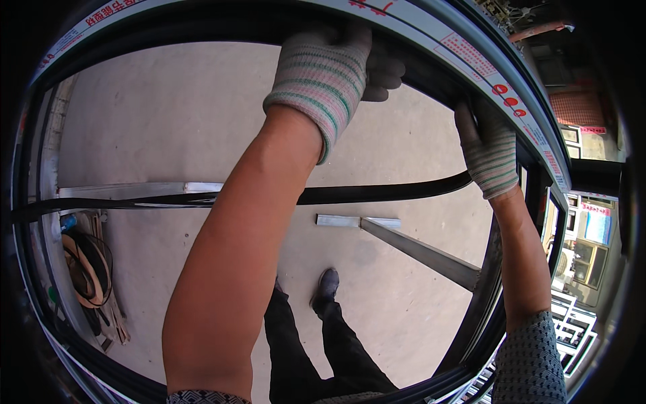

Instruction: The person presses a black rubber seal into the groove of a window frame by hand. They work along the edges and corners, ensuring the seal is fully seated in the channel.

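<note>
A large window frame with a dark inner edge and printed protective film surrounds my arms. My left hand, in a striped knit glove with grey fingers, grips its far bar. Part of its fingers disappears against the dark edge. At the far right corner is my right hand, gloved alike. Its thumb shows apart from the other fingers, whose tips and grip are lost in shadow. A flexible black strip runs from the frame's left side, behind my left forearm, to beside my right hand.
Below the frame lie pale concrete floor and a metal stand. A straw hat hangs at the left beside a metal rail. Several white frames are stacked at the right. My shoes stand on the floor.
</note>
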Motion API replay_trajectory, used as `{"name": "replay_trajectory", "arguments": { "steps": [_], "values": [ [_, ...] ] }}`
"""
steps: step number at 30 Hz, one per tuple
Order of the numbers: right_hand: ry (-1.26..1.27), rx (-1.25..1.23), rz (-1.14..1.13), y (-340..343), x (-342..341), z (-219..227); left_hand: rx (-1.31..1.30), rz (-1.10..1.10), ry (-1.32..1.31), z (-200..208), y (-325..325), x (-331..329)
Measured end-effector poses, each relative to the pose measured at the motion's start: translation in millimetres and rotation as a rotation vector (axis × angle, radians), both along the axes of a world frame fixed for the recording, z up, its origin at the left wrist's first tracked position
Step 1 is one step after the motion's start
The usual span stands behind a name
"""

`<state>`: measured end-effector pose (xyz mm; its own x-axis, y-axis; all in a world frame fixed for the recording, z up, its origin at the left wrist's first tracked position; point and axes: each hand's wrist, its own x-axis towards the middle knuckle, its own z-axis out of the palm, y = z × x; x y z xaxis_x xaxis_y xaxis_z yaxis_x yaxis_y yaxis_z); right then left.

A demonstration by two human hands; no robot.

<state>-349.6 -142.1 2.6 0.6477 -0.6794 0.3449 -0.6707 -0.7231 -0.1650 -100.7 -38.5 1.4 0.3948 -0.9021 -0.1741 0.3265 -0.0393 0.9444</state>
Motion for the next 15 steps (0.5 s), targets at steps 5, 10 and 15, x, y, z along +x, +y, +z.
{"name": "replay_trajectory", "arguments": {
  "steps": [5, 10, 15],
  "values": [
    [-0.021, 0.048, 0.007, 3.1, 5.1, 1.4, 0.036, -0.061, 0.001, 0.3, -12.6, -9.8],
    [-0.026, -0.105, 0.051, 2.1, -1.8, -3.7, -0.083, -0.045, 0.116, -6.7, -12.5, -16.0],
    [-0.072, -0.011, -0.022, 6.8, -2.0, -6.8, -0.014, -0.075, -0.071, -2.8, -11.0, -19.9]
  ]
}}
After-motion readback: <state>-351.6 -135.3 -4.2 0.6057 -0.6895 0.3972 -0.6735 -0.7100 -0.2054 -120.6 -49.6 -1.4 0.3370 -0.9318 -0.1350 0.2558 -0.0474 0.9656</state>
